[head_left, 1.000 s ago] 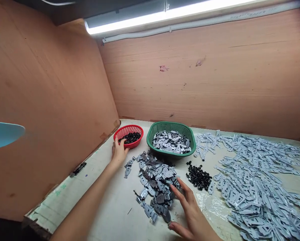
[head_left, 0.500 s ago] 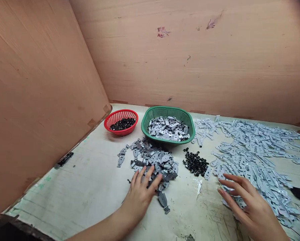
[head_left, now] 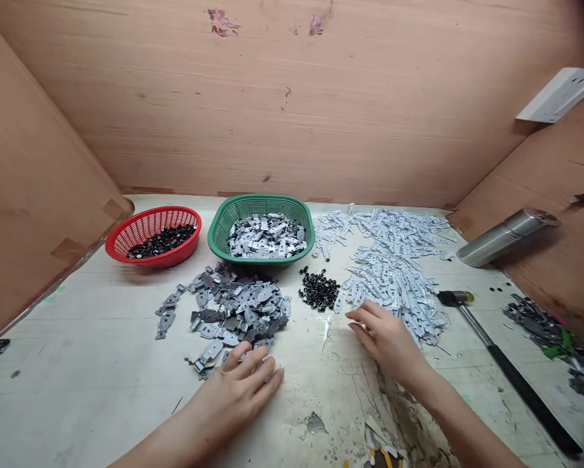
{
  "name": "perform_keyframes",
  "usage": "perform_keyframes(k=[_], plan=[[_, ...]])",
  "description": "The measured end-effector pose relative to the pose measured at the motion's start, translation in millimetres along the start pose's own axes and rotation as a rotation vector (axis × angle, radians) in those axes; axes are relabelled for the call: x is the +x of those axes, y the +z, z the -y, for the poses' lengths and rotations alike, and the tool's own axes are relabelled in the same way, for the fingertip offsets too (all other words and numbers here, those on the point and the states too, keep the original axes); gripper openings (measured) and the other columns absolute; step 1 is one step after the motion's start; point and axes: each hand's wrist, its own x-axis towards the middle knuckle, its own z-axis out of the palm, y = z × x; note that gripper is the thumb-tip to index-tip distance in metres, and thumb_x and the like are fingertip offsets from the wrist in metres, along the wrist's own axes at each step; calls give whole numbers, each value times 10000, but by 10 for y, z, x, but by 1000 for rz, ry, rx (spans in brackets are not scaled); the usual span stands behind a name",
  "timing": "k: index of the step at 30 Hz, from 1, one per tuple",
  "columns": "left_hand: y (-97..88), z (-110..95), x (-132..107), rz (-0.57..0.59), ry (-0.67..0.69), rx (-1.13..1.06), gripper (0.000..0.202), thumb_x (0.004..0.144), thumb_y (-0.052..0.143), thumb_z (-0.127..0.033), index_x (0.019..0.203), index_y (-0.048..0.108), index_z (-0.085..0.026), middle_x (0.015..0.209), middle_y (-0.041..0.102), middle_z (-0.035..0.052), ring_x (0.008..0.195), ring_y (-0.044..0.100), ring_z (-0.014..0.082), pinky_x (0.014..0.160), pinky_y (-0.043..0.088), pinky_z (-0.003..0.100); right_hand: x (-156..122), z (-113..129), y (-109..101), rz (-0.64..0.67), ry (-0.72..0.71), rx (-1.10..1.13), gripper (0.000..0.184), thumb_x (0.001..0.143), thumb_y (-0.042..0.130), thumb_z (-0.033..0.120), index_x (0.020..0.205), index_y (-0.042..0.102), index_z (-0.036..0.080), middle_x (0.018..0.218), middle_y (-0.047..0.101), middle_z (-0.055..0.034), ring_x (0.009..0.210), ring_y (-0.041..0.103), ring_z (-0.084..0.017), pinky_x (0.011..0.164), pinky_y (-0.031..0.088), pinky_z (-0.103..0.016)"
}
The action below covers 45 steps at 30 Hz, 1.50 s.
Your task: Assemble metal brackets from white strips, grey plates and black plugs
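Note:
My left hand lies flat on the table, fingers stretched out, at the near edge of a pile of dark grey metal plates. My right hand rests at the near left edge of a wide spread of light grey metal plates, fingers loosely curled, nothing visible in them. A small heap of black bits lies between the two piles. A green basket holds grey plates. A red basket with black bits stands to its left.
A hammer with a black handle lies at the right. A steel flask lies on its side against the right board. More dark parts sit at the far right. Wooden boards wall in the table on three sides.
The view has swung right and down. My left hand slid back to the near edge of the dark pile. My right hand moved in to the near left edge of the light plates.

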Motion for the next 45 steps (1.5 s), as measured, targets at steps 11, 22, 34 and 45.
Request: perform_keyframes(k=[11,22,34,45], plan=[[93,-56,770,7,-142,-562,104,817,564,-190,896,622,-223,812,624,31,808,545,166,715,438,290,335,-81,144,39,75,-144,209,789,447,45,884,572,184,862,535,-59,786,528,-190,572,388,-255],[159,-50,718,190,-166,-405,36,817,579,-216,797,586,-186,848,598,44,818,510,197,664,422,311,300,-294,140,22,18,-11,160,847,442,109,835,578,191,817,545,-52,791,514,-187,653,417,-284],[108,-185,667,139,-163,-451,553,738,529,-152,1277,405,-155,1160,547,149,1019,507,278,842,466,431,320,-149,143,13,-12,41,94,827,502,117,800,557,188,803,541,-46,801,502,-190,670,429,-293],[210,-254,693,203,-756,-1116,94,746,609,-193,799,531,-186,791,541,6,589,533,109,512,436,216,313,33,285,-35,-32,8,119,841,447,139,789,552,159,745,556,-61,701,521,-177,613,438,-289]])
